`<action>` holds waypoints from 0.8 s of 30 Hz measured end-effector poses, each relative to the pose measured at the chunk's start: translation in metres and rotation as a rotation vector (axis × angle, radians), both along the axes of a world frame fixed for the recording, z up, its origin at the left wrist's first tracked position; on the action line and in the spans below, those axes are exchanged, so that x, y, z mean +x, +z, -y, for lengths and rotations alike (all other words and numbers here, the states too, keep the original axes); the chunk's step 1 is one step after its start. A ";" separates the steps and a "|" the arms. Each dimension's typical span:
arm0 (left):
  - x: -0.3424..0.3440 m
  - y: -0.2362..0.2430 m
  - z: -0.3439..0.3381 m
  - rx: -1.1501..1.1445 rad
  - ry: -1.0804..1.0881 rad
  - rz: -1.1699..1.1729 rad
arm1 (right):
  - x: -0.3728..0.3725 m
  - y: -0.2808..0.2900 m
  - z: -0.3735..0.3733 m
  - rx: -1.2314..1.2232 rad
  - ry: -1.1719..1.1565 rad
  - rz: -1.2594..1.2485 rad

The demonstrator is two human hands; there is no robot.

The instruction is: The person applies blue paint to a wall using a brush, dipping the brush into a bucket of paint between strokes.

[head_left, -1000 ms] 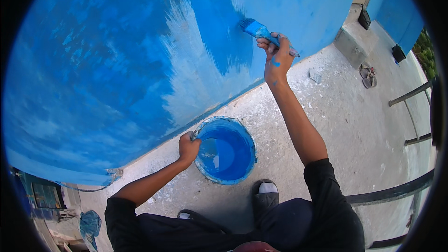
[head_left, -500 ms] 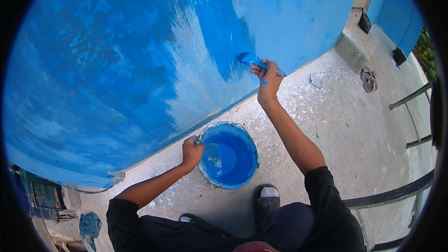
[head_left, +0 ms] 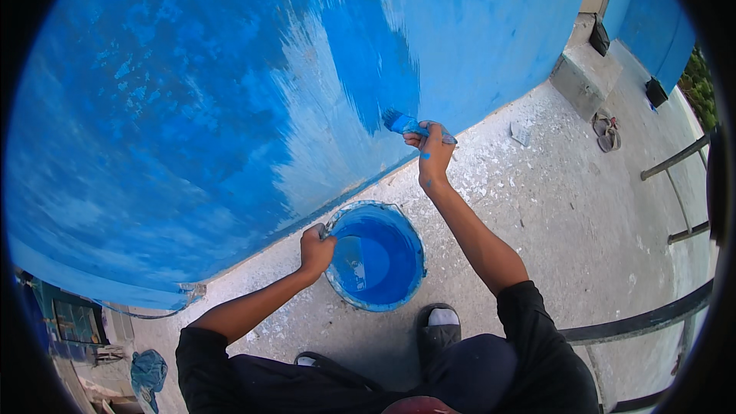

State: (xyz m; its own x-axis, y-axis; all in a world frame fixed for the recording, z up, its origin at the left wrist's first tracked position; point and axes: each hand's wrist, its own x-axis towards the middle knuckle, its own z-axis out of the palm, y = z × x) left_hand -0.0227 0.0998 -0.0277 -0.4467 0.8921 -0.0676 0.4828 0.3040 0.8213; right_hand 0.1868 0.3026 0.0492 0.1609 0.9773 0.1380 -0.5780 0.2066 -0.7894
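Observation:
My right hand (head_left: 435, 149) is closed around the handle of a blue-stained paintbrush (head_left: 406, 123), its bristles against the wall (head_left: 192, 92) on a band of fresh, darker blue paint. Blue paint marks the back of that hand. Below and to the left, my left hand (head_left: 314, 247) grips the rim of a bucket (head_left: 395, 261) holding blue paint; the exact hold at the handle's end is partly hidden. The wall shows mottled dark blue on the left, pale streaks around the fresh band, and lighter blue on the right.
Concrete floor (head_left: 537, 215) flecked with pale paint runs along the wall's base. A step (head_left: 583, 80), sandals (head_left: 606, 130) and a dark container (head_left: 655, 92) are at the upper right. Metal railings (head_left: 629, 326) curve along the right. A teal bundle (head_left: 148, 376) lies at the lower left.
My right hand and the brush have moved downward along the wall, toward its base. The bucket and my left hand appear slightly lower and to the right in the picture.

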 end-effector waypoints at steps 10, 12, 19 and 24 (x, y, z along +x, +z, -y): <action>0.003 0.004 -0.001 0.036 -0.004 -0.006 | 0.005 0.109 -0.002 0.388 0.018 -0.272; 0.002 0.005 0.000 -0.003 -0.005 0.010 | 0.001 0.114 0.000 0.388 0.014 -0.273; 0.001 0.006 -0.002 -0.031 -0.028 -0.014 | -0.002 0.028 -0.010 0.158 0.000 -0.160; 0.004 0.008 -0.001 0.000 -0.013 0.022 | 0.012 -0.008 -0.017 0.027 -0.036 -0.069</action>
